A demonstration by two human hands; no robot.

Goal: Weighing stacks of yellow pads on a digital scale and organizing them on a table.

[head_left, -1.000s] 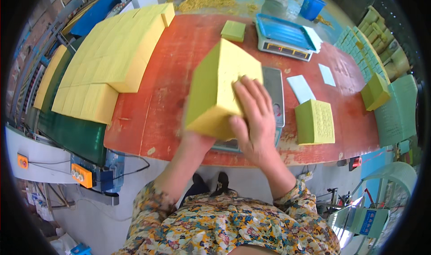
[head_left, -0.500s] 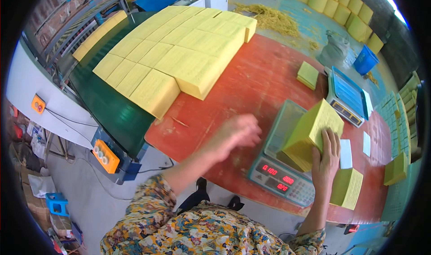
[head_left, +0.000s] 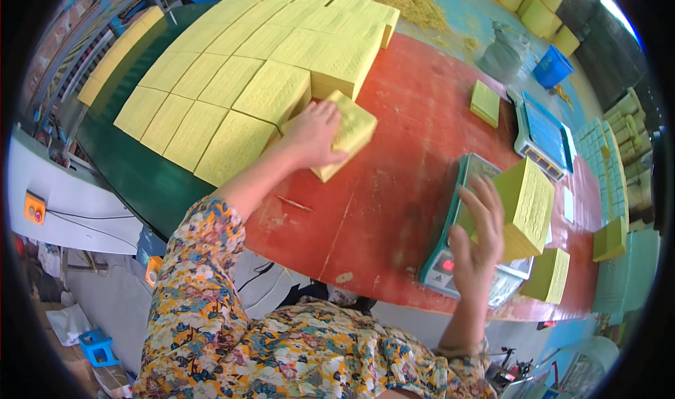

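Left hand (head_left: pixel 314 135): fingers clamping yellow oblong papery block (head_left: pixel 355 133), left of teal-edged boxy scale (head_left: pixel 439 279); | right hand (head_left: pixel 480 237): hovering over scale, fingers apart; | seemingly grasping; next move probably requiring firm hold.

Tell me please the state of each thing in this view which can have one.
Left hand: closed on one yellow paper stack.
Right hand: open, fingers spread.
Near digital scale: switched on, red display lit but partly hidden.
Weighed paper stack: resting on the near digital scale.
Far digital scale: topped by a blue tray; display unclear.
Paper stacks at left: packed in rows.
Blue bucket: upright.
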